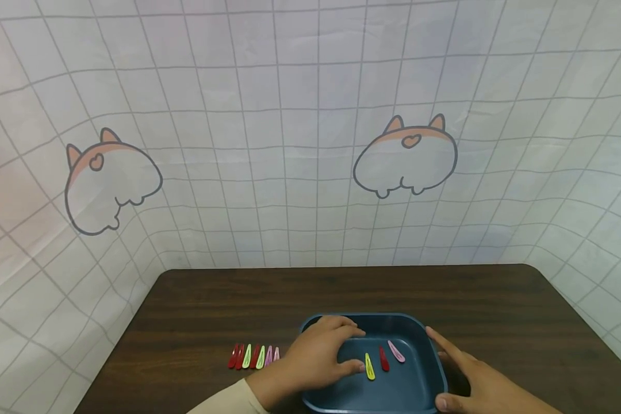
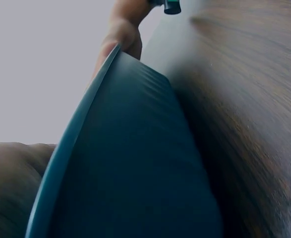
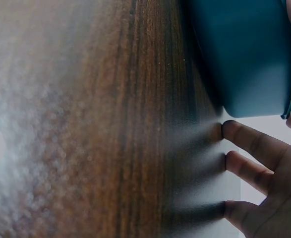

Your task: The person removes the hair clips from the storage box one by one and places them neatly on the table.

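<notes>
A blue tray (image 1: 393,397) stands on the table, with a yellow hair clip (image 1: 370,367), a red hair clip (image 1: 384,359) and a pink hair clip (image 1: 396,352) lying apart inside it. Over its left part reaches my left hand (image 1: 321,351), fingers loosely bent, holding nothing that I can see. The left thumb tip is right beside the yellow clip; whether they touch I cannot tell. At the tray's right side is my right hand (image 1: 476,379), thumb and index finger spread along the rim. In the right wrist view, its other fingers (image 3: 257,144) reach down to the tabletop.
Left of the tray, several red, light green and purple hair clips (image 1: 253,356) lie in a row on the dark wooden table (image 1: 212,305). The left forearm passes close to that row's right end. A white grid-patterned curtain (image 1: 300,144) surrounds the table's back and sides.
</notes>
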A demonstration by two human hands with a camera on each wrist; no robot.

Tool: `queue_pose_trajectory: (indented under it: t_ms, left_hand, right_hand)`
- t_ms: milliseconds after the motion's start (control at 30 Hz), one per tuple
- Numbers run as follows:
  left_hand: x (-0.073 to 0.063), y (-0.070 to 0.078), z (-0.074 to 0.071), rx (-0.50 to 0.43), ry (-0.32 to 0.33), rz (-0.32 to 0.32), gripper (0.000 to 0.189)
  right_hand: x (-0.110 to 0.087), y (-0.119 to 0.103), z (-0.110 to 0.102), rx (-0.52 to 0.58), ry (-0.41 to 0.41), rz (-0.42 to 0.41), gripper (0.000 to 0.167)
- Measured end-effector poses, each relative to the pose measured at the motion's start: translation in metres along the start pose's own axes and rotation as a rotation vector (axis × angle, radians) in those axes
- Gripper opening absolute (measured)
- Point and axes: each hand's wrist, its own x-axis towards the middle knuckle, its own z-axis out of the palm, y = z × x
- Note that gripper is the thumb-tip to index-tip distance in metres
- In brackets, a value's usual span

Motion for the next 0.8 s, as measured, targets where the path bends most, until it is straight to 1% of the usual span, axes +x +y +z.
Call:
queue_pose_trajectory:
  t_ms: [233,367,600,700,800]
  left_hand:
    - [0.011,0.007,0.009,-0.014,-0.019,-0.009,0.052]
    - [0.016,0.011,0.017,0.001,-0.031,-0.033,0.054]
    - [0.018,0.013,0.028,0.103,-0.044,-0.101,0.058]
    - [0.019,0.012,0.031,0.145,-0.043,-0.102,0.058]
    - [0.020,0.012,0.033,0.167,-0.053,-0.102,0.059]
  right_hand:
    - [0.001,0.000,-0.002,-0.023,-0.004,0.008,0.096]
    - [0.001,0.000,-0.002,-0.012,-0.008,0.010,0.096]
    - [0.001,0.000,-0.003,-0.015,-0.008,-0.005,0.097]
    - [0.001,0.000,-0.003,-0.010,-0.008,0.009,0.097]
    - [0.000,0.000,-0.003,-0.011,-0.004,0.013,0.098]
